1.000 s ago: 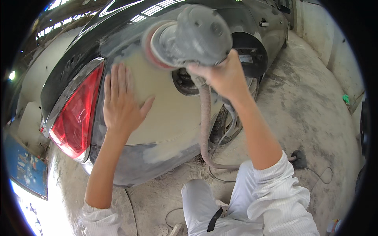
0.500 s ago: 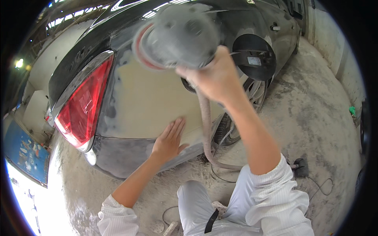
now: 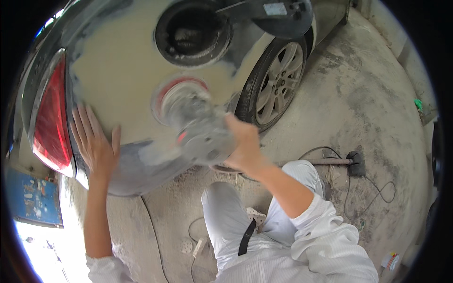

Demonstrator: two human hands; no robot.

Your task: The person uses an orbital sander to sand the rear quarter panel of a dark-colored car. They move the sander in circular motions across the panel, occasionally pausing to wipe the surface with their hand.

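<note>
A grey, dusty power sander [image 3: 193, 120] with a red-edged round pad is gripped in my right hand [image 3: 245, 146]. Its pad is against or very close to the beige filler patch [image 3: 118, 61] on the car's rear side panel, below the round fuel filler recess [image 3: 193, 35]. Motion blurs the sander and my right fingers. My left hand [image 3: 94, 139] lies flat on the panel's lower left part, fingers stretched out, beside the red tail light [image 3: 52, 113]. The black fuel flap [image 3: 285, 16] hangs open at the upper right.
The rear wheel [image 3: 278, 80] stands right of the panel. A hose [image 3: 321, 162] runs from behind my knee to a dark fitting [image 3: 356, 163] on the concrete floor, with thin cables nearby. A power strip [image 3: 199, 246] lies between my feet. Far left stands a blue panel [image 3: 33, 198].
The sander, raised off the panel before, has come down to the filler patch below the fuel recess. My left hand has shifted left, towards the tail light. The view has moved nearer the panel.
</note>
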